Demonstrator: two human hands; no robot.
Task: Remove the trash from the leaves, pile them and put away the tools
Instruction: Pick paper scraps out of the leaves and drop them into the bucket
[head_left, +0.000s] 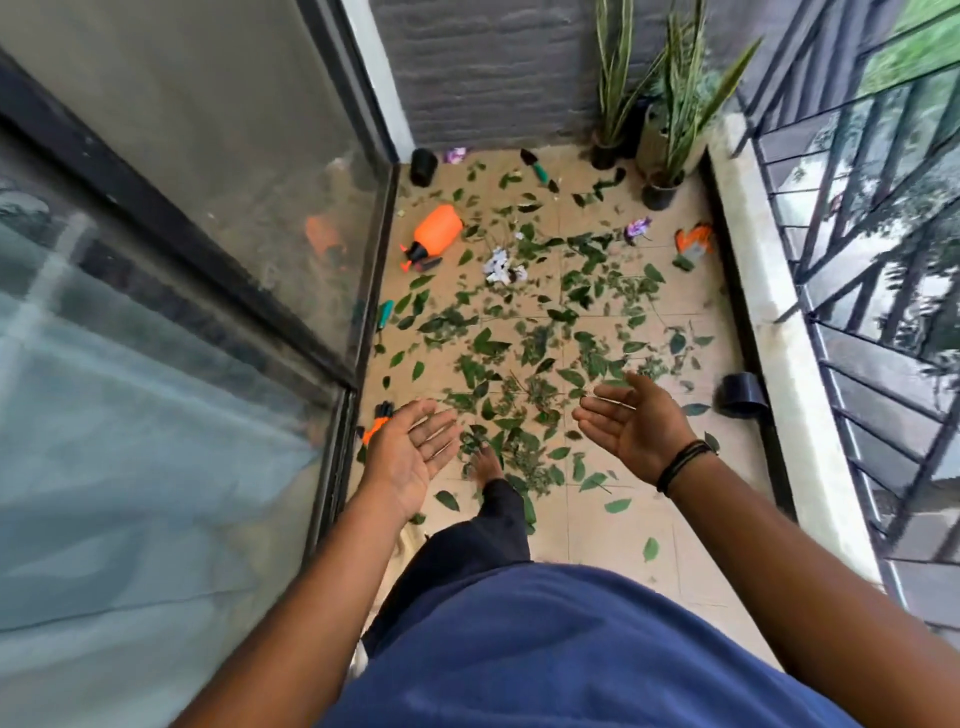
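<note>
Green leaves (540, 358) lie scattered over the tiled balcony floor (613, 525). Crumpled white and purple wrappers sit among them: one in the middle (500, 266), one at the right (638, 228), one by the far wall (456, 154). An orange spray bottle (434, 231) lies on its side at the left. A green-handled trowel (537, 167) rests near the far wall, another green-handled tool (384, 313) lies by the glass door, and orange-handled pruners (379, 420) peek out beside my left hand (413, 457). Orange gloves (693, 244) lie at the right. My right hand (631, 421) and left hand are held palm up, empty, above the leaves.
Potted snake plants (670, 130) stand in the far right corner. An empty black pot (423, 166) stands at the far left, another black pot (742, 395) lies against the right ledge. A sliding glass door (208, 260) bounds the left, a metal railing (857, 260) the right. My foot (485, 462) stands among the leaves.
</note>
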